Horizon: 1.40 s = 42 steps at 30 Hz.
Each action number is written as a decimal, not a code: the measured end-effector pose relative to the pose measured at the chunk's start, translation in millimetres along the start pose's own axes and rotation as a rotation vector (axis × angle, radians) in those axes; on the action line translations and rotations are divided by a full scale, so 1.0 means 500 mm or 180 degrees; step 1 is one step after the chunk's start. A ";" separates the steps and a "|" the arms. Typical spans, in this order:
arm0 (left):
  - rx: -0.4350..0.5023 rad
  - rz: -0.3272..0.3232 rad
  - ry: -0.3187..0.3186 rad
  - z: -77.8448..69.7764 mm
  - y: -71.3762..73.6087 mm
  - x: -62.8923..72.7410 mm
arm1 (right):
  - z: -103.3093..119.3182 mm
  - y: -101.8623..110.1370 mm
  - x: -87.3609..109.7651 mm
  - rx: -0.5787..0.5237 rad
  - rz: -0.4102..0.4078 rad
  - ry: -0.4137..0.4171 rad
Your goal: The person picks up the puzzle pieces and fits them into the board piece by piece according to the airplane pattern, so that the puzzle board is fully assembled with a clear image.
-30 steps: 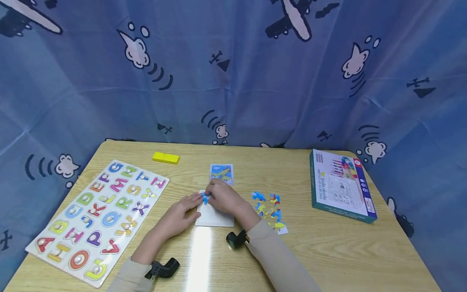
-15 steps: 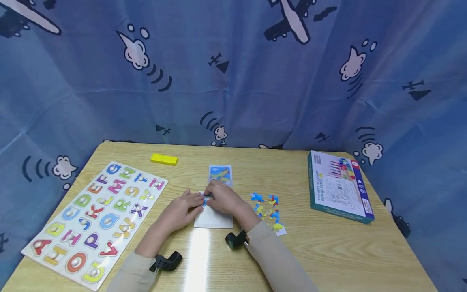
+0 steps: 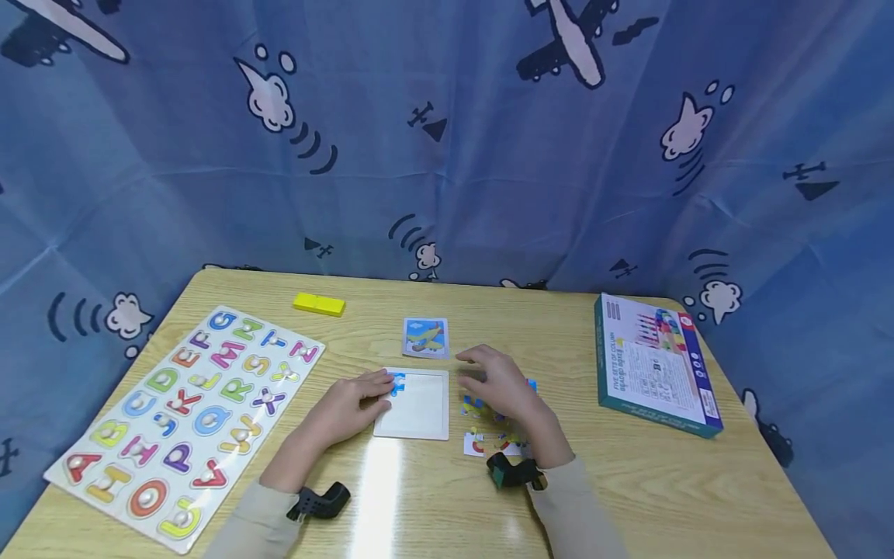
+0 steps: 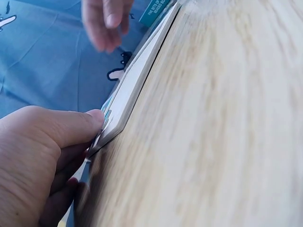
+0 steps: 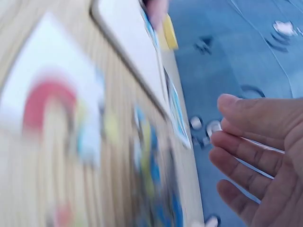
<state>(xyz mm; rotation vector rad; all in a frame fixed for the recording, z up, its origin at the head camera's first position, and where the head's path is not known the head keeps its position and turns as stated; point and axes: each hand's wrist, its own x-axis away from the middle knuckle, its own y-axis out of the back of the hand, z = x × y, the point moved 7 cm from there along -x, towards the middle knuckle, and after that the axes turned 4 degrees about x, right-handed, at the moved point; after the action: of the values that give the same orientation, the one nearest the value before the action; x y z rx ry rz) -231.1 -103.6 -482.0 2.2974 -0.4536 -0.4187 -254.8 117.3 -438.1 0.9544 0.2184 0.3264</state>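
Resting our left hand (image 3: 349,405) on the left rim of the white tray (image 3: 412,423), we have its fingers stretched out near the upper-left corner and the thumb set apart, lower down the same rim. Inside that corner lies a blue jigsaw piece (image 3: 397,383), close to our fingertips; we cannot tell whether they touch it. The left wrist view shows our thumb tip against the tray's edge.

Our right hand (image 3: 503,380) hovers just right of the tray, its fingers loosely bent and slightly spread, with the thumb apart from them. Below it lie the loose pieces (image 3: 472,405), in blue, yellow, red and white, some hidden by our hand and blurred in the right wrist view. All these pieces sit on our wooden bench (image 3: 663,481), near the tray's right rim.

Just beyond the tray we see a picture card (image 3: 425,338) with a yellow aeroplane on blue. To our left lies a white board (image 3: 209,498) of coloured, knobbed letters, and near its far end a yellow block (image 3: 319,303). Well apart to our right is a flat, green-sided box (image 3: 660,357). Behind the bench hangs a blue curtain (image 3: 447,140) printed with planes and clouds.
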 end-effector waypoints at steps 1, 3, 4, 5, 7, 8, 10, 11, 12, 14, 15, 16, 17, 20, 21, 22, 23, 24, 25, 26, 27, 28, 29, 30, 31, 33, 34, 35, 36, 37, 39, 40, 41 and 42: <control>0.0029 0.0015 0.0026 0.001 -0.001 0.001 | -0.012 0.008 0.008 -0.0002 -0.0027 -0.0055; 0.0073 0.0042 0.0048 0.002 -0.001 0.002 | -0.036 0.020 0.021 0.0007 -0.0054 -0.0150; 0.0092 0.0046 0.0055 0.003 -0.002 0.002 | -0.047 0.025 0.026 0.0020 -0.0058 -0.0187; 0.0111 0.0050 0.0065 0.004 -0.002 0.002 | -0.057 0.030 0.030 0.0031 -0.0049 -0.0219; 0.0150 0.0052 0.0073 0.004 -0.003 0.001 | -0.074 0.037 0.036 0.0037 -0.0013 -0.0298; 0.0167 0.0054 0.0074 0.003 -0.003 0.001 | -0.082 0.040 0.038 0.0042 0.0003 -0.0325; 0.0198 0.0053 0.0071 0.003 -0.004 -0.001 | -0.093 0.046 0.041 0.0068 0.0034 -0.0367; 0.0205 0.0043 0.0058 0.001 -0.004 -0.001 | -0.098 0.047 0.042 0.0080 0.0054 -0.0392; 0.0215 0.0034 0.0047 0.000 -0.004 -0.002 | -0.102 0.049 0.044 0.0083 0.0067 -0.0418; 0.0232 0.0031 0.0063 0.001 -0.004 -0.002 | -0.108 0.050 0.046 0.0085 0.0089 -0.0466; 0.0239 0.0022 0.0068 0.001 -0.004 -0.002 | -0.110 0.050 0.046 0.0087 0.0100 -0.0478; 0.0240 0.0016 0.0078 0.002 -0.003 -0.001 | -0.112 0.050 0.047 0.0087 0.0108 -0.0492; 0.0234 0.0004 0.0068 0.001 -0.002 -0.001 | -0.113 0.049 0.047 0.0087 0.0114 -0.0503; 0.0245 -0.0005 0.0083 0.003 -0.001 0.001 | -0.116 0.047 0.047 0.0097 0.0128 -0.0505; 0.0250 -0.0014 0.0081 0.004 0.000 0.002 | -0.117 0.045 0.046 0.0106 0.0139 -0.0504; 0.0254 -0.0017 0.0077 0.004 0.000 0.002 | -0.118 0.044 0.045 0.0122 0.0150 -0.0492; 0.0253 -0.0022 0.0062 0.004 0.000 0.002 | -0.119 0.042 0.044 0.0139 0.0160 -0.0474; 0.0256 -0.0019 0.0070 0.005 0.000 0.003 | -0.120 0.041 0.043 0.0153 0.0165 -0.0469; 0.0256 -0.0017 0.0071 0.005 0.000 0.003 | -0.121 0.040 0.042 0.0166 0.0171 -0.0469; 0.0252 -0.0020 0.0065 0.005 0.000 0.003 | -0.121 0.039 0.040 0.0180 0.0176 -0.0459; 0.0247 -0.0017 0.0064 0.005 0.000 0.003 | -0.121 0.038 0.039 0.0196 0.0176 -0.0441; 0.0239 -0.0016 0.0063 0.005 0.001 0.003 | -0.120 0.037 0.038 0.0213 0.0172 -0.0417; 0.0229 -0.0015 0.0058 0.004 0.001 0.003 | -0.120 0.036 0.038 0.0225 0.0174 -0.0406; 0.0229 -0.0012 0.0065 0.004 0.001 0.003 | -0.120 0.035 0.037 0.0229 0.0177 -0.0402; 0.0225 -0.0013 0.0058 0.004 0.001 0.003 | -0.119 0.034 0.037 0.0237 0.0181 -0.0383; 0.0217 -0.0013 0.0047 0.002 0.002 0.002 | -0.118 0.033 0.036 0.0252 0.0182 -0.0354; 0.0213 -0.0017 0.0035 0.001 0.002 0.002 | -0.118 0.033 0.036 0.0260 0.0180 -0.0347; 0.0207 -0.0019 0.0020 -0.001 0.003 0.002 | -0.118 0.032 0.036 0.0272 0.0178 -0.0344; 0.0201 -0.0023 0.0003 -0.002 0.003 0.002 | -0.118 0.033 0.036 0.0280 0.0169 -0.0346; 0.0193 -0.0027 -0.0014 -0.002 0.003 0.002 | -0.118 0.033 0.036 0.0293 0.0154 -0.0348; 0.0183 -0.0034 -0.0035 -0.005 0.003 0.002 | -0.117 0.033 0.036 0.0309 0.0136 -0.0352; 0.0182 -0.0034 -0.0037 -0.005 0.003 0.002 | -0.118 0.032 0.036 0.0317 0.0132 -0.0352; 0.0184 -0.0032 -0.0037 -0.005 0.003 0.002 | -0.118 0.031 0.036 0.0322 0.0132 -0.0348; 0.0188 -0.0029 -0.0032 -0.005 0.003 0.002 | -0.118 0.031 0.036 0.0320 0.0133 -0.0349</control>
<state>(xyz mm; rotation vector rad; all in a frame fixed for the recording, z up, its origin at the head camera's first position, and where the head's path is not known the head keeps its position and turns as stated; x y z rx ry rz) -229.4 -103.8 -479.6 2.3561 -0.4663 -0.4266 -259.7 177.1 -459.3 1.0742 0.1155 0.3027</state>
